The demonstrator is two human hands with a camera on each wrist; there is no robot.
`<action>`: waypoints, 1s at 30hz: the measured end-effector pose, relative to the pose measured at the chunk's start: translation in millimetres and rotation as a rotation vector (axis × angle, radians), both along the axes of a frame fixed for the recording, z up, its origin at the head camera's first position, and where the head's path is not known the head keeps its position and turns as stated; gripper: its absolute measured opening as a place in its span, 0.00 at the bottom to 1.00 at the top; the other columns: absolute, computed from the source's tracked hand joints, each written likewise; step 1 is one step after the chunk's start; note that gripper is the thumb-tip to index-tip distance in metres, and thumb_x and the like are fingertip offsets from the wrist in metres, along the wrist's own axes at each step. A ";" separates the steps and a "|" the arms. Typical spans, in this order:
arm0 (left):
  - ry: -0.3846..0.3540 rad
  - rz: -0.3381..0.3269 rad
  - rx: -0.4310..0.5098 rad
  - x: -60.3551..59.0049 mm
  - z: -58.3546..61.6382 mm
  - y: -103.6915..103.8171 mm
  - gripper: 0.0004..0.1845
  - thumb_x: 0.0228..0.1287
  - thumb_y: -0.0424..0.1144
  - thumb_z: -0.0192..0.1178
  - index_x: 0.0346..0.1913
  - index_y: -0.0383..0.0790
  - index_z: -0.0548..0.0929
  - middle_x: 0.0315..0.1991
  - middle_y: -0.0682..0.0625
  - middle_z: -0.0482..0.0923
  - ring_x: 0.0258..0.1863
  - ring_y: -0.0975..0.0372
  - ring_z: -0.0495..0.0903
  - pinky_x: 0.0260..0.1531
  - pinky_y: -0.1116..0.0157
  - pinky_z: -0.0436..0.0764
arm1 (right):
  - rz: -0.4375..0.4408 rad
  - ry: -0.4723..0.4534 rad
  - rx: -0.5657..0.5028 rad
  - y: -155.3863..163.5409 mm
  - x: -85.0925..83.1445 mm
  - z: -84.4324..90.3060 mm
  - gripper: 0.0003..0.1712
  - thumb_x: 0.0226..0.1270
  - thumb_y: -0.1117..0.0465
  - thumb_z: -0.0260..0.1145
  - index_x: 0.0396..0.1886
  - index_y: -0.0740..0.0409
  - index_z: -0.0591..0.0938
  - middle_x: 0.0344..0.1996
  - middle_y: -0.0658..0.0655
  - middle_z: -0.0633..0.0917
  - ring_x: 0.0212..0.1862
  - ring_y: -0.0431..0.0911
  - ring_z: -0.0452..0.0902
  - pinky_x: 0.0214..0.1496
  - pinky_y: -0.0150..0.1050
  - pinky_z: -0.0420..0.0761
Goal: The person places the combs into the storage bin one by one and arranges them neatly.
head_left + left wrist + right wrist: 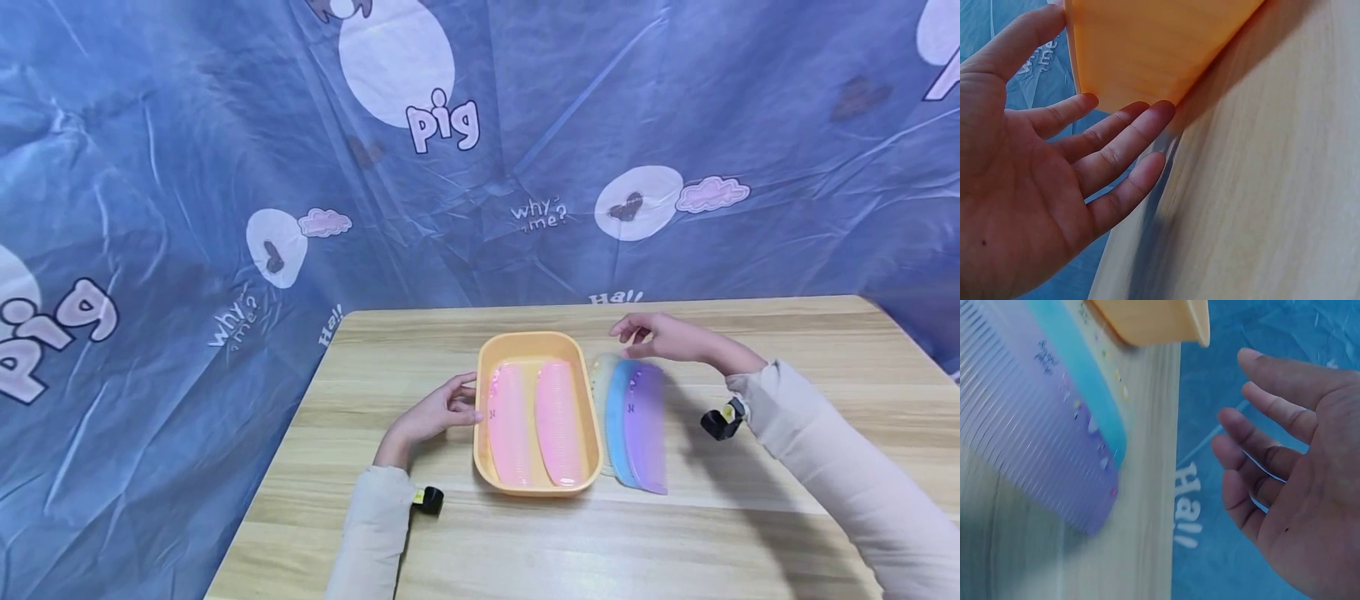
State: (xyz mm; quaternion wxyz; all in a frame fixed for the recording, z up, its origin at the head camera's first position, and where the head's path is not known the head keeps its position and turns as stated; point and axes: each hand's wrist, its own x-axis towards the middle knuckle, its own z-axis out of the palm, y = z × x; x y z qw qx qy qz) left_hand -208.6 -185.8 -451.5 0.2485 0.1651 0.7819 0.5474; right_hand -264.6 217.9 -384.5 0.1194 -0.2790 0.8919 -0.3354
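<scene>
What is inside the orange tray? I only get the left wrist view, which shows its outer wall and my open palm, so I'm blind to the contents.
Observer: Two pink combs lie side by side in the orange tray.
Operator: Anything beside the tray?
Observer: Yes, three overlapping combs lie on the table on its right: a pale one, a blue comb and a purple comb.
Operator: Where is the right hand?
Observer: The right hand hovers open above the far ends of those combs, holding nothing.
</scene>
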 end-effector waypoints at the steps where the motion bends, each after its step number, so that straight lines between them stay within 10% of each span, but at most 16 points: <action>1: 0.002 -0.002 -0.001 0.2 0.3 -0.2 0.42 0.63 0.41 0.64 0.75 0.41 0.54 0.66 0.36 0.67 0.56 0.51 0.77 0.63 0.53 0.71 | -0.009 -0.009 0.003 3.3 0.5 -1.5 0.20 0.61 0.65 0.68 0.52 0.68 0.78 0.43 0.64 0.82 0.43 0.45 0.77 0.46 0.35 0.77; 30: 0.014 0.006 -0.019 1.6 0.5 0.9 0.42 0.62 0.40 0.65 0.75 0.42 0.55 0.67 0.36 0.65 0.59 0.49 0.75 0.63 0.52 0.71 | -0.116 -0.141 -0.002 51.4 14.5 -61.1 0.29 0.60 0.60 0.69 0.55 0.75 0.74 0.41 0.62 0.80 0.43 0.43 0.72 0.46 0.32 0.74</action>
